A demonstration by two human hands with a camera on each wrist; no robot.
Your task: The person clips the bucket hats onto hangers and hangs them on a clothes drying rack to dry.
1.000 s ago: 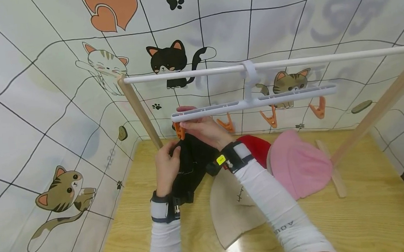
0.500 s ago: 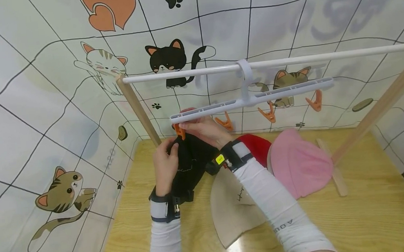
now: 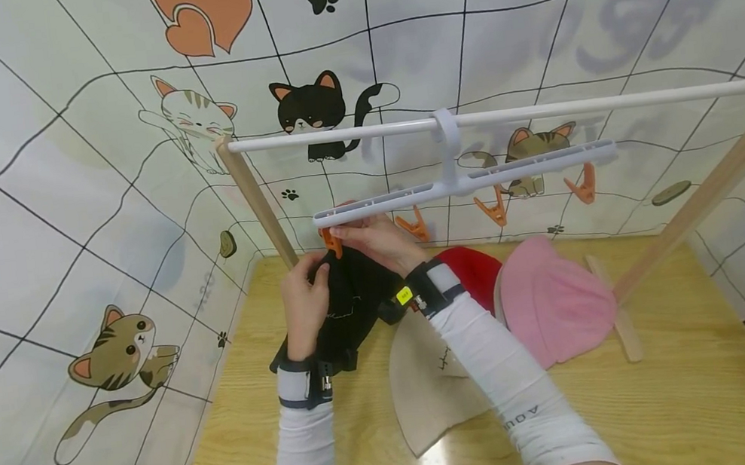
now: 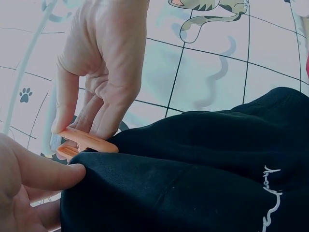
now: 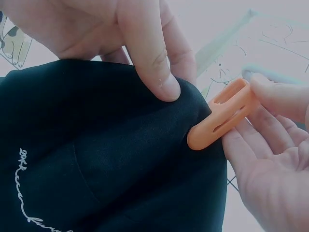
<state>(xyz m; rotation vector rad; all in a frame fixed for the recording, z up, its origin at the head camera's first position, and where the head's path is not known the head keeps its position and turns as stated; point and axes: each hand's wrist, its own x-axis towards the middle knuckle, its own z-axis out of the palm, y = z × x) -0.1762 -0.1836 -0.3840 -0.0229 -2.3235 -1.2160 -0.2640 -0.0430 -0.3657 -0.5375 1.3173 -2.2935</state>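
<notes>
A black bucket-like hat (image 3: 354, 291) with white script on it hangs below the left end of a white hanger (image 3: 376, 205). My left hand (image 3: 305, 304) pinches the hat's edge between thumb and fingers. With the right hand (image 3: 382, 240) I pinch the handle end of an orange clip (image 5: 222, 116) under the hanger. In the right wrist view the clip's jaws straddle the black fabric, right beside my left thumb (image 5: 169, 89). White script (image 4: 271, 198) shows on the hat's side in the left wrist view.
The hanger hooks over a white rod (image 3: 571, 108) on wooden posts (image 3: 257, 207). Several more orange clips (image 3: 493, 208) dangle from it. A beige hat (image 3: 430, 393), a red hat (image 3: 472, 267) and a pink hat (image 3: 550, 301) lie on the wooden table (image 3: 690, 396).
The hanger has tilted, its right end rising and its hook shifting slightly left. Both hands keep nearly the same place and hold on the hat and the clip.
</notes>
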